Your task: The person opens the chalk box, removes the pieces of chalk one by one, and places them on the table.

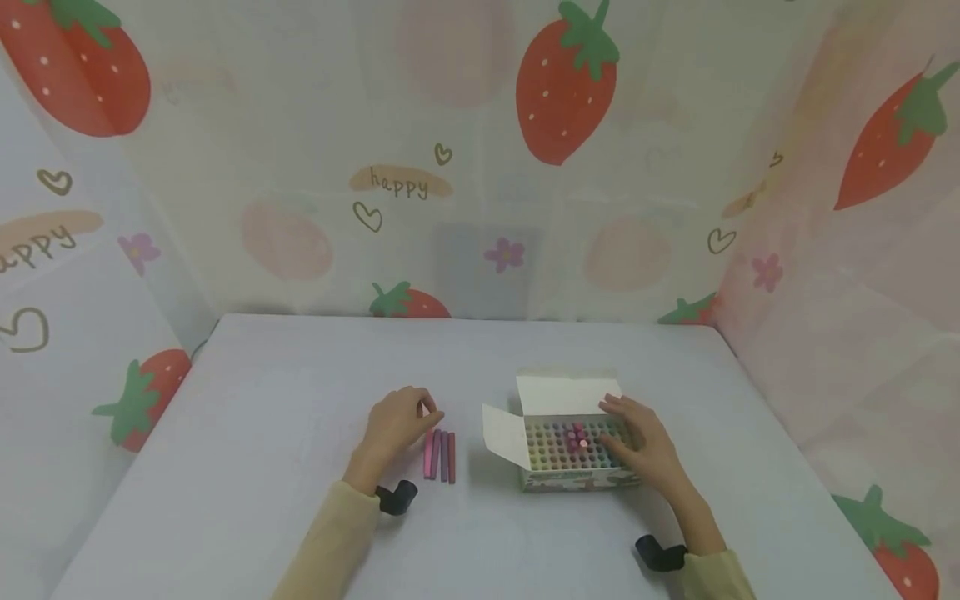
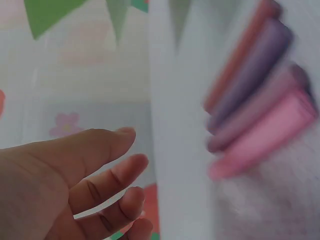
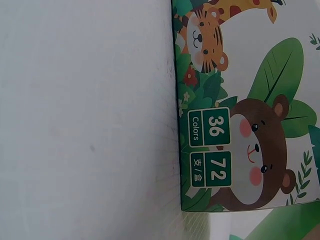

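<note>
The open box (image 3: 205, 90) reads "36 Colors" and "72 支/盒" beside a bear (image 3: 270, 155); a pinkish cluster (image 1: 576, 438) tops its coloured rows (image 1: 549, 454); four pink-to-rusty sticks (image 2: 257, 111) lie on the surface (image 1: 225, 467) by the left hand (image 1: 397, 421), its fingers apart, gripping nothing; the right hand (image 1: 647, 437) spreads its fingers over the box's right side; the backdrop (image 1: 401, 181) says "happy".

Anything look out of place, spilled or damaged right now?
A pink-purple cluster pokes up in the open box, breaking the otherwise level rows; four loose sticks lie outside the box on the table, to its left. No damage or spill is visible.
</note>
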Motion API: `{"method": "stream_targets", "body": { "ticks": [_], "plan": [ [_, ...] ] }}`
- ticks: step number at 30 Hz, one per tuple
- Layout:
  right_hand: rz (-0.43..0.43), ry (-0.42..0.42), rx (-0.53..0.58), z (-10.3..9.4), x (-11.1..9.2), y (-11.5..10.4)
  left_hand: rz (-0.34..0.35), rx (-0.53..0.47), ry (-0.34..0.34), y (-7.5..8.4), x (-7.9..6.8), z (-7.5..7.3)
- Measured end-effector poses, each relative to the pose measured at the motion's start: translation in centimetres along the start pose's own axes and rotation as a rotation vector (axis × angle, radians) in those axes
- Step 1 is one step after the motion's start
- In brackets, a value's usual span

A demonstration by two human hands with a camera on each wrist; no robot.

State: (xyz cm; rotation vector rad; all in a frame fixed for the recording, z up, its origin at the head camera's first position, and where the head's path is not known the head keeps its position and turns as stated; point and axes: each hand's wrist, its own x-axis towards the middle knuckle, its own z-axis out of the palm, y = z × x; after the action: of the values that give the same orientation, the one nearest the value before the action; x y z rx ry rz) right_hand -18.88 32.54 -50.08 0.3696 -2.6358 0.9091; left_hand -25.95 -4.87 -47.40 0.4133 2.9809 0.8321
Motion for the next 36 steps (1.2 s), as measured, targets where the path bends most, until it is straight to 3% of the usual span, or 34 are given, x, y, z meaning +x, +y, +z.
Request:
{"method": "stream_targets", "body": {
  "ticks": [11, 15, 20, 27, 36],
  "plan": [
    [0.025, -0.002, 0.009, 0.1, -0.4, -0.1, 0.235, -0.036, 0.169, 6.3, -0.2, -1.0],
    [0.028, -0.002, 0.0, 0.2, -0.4, -0.2, 0.294, -0.051, 0.219, 8.9, -0.5, -1.2],
    [0.013, 0.001, 0.018, 0.2, -0.3, -0.2, 0.34, 0.01, 0.277, 10.9, -0.4, -1.0],
    [0.018, -0.007, 0.024, 0.2, -0.2, -0.2, 0.353, 0.039, 0.24, 12.6, -0.6, -1.3],
    [0.035, -0.016, 0.013, 0.0, -0.1, 0.0, 0.435, 0.093, 0.118, 16.1, -1.3, -0.5]
  ]
}}
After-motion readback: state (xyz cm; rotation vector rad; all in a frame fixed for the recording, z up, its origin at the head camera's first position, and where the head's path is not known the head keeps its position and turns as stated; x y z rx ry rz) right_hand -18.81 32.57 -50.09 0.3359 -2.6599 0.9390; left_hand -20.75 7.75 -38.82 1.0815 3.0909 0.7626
